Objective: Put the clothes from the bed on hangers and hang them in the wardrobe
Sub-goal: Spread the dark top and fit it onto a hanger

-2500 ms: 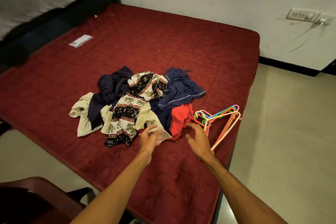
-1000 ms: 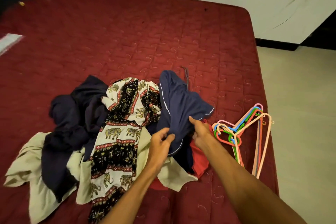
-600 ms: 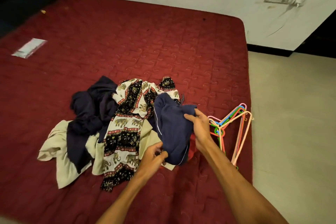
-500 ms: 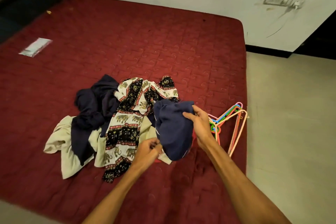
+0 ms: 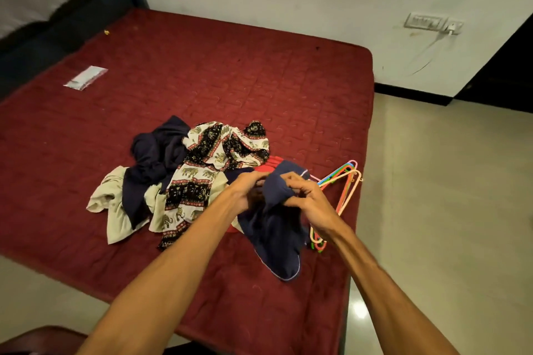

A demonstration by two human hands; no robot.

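I hold a navy blue garment (image 5: 277,233) with thin white piping lifted off the bed (image 5: 259,72). My left hand (image 5: 248,187) and my right hand (image 5: 305,196) both grip its upper edge, close together, and the rest hangs down. Behind them lies the pile: an elephant-print garment (image 5: 207,170), a dark navy piece (image 5: 155,158), a cream piece (image 5: 115,204) and a bit of red cloth (image 5: 271,163). A bunch of coloured plastic hangers (image 5: 346,181) lies on the bed just right of my right hand, partly hidden by it.
The red mattress ends close on the right, with tiled floor (image 5: 432,210) beyond. A small plastic packet (image 5: 85,81) lies far left on the bed. A dark wooden piece of furniture (image 5: 37,340) shows at the bottom left. A white wall with sockets (image 5: 424,21) stands behind.
Both hands have lifted the navy garment off the pile and drawn it toward me. My left hand moved up to join the right at its top edge. The view pulled back.
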